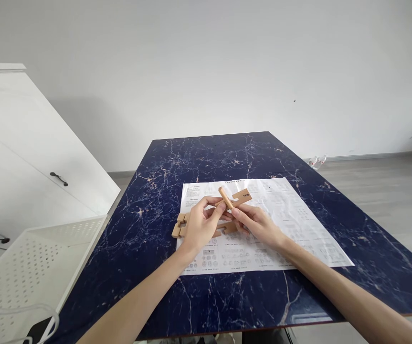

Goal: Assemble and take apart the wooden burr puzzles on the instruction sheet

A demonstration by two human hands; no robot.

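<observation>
Over the sheet, my left hand [206,217] and my right hand [258,223] meet, both with fingers closed on wooden puzzle pieces. A narrow wooden piece [226,197] stands tilted between my thumbs and fingertips. Behind it a flat notched piece [242,196] with a black mark sticks out to the upper right; my fingers hide part of it. Below my hands lies another notched wooden piece [230,227], partly covered. Left of my left hand is a blocky notched wooden piece [180,225], its right end hidden by that hand.
A white printed sheet [301,229] with small diagrams lies on the dark blue marbled table [170,167]. To the left stand a white cabinet [37,143] and a perforated white surface [23,272] with a cable [15,309]. Clear plastic bottles [317,162] are on the floor at right.
</observation>
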